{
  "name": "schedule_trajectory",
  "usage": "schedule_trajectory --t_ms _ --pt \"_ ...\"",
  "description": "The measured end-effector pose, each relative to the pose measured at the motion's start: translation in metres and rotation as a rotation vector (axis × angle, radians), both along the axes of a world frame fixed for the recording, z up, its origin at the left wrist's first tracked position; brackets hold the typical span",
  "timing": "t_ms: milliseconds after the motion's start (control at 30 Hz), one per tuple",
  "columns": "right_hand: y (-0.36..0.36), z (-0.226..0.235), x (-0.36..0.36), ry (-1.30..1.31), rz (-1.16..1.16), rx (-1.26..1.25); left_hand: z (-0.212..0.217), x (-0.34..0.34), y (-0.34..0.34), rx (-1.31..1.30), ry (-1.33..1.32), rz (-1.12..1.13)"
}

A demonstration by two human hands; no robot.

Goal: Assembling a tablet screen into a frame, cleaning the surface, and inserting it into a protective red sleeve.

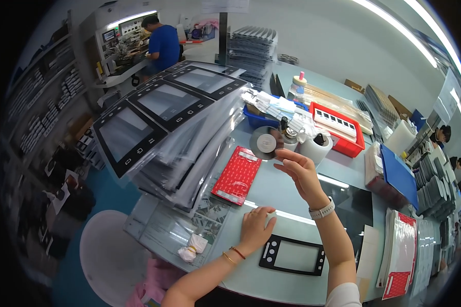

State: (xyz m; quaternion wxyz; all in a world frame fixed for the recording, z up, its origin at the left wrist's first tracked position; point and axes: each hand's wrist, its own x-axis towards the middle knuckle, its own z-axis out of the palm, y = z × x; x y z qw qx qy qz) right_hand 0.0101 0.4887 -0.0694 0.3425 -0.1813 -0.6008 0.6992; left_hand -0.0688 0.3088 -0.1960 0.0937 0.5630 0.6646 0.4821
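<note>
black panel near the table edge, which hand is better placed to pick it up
Probably the left hand: it rests flat on the table right beside the black panel. The right hand is raised farther back, fingers pinched near a tape roll, so it looks busy.

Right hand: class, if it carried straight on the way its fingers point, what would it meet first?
The right hand points up and left, away from the person. Probably first in line is the grey tape roll, just beyond the fingertips; depth is unclear, so it may pass above it.
</note>
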Motion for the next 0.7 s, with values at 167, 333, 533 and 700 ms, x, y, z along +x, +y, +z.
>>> schedule_trajectory --t_ms 167,333,533,700 --pt "-0.013 0.007 0.017 0.083 0.047 -0.068 -0.001 0.003 0.002 -0.003 -0.018 -0.017" --pt "-0.019 0.007 0.018 0.112 0.071 -0.064 0.004 0.003 0.000 -0.048 -0.042 -0.022" --pt "-0.018 0.006 0.014 0.122 0.078 -0.063 0.006 0.001 -0.001 -0.044 -0.031 -0.024" --pt "-0.016 0.003 0.014 0.141 0.086 -0.090 0.003 0.000 0.000 -0.034 -0.021 -0.026"
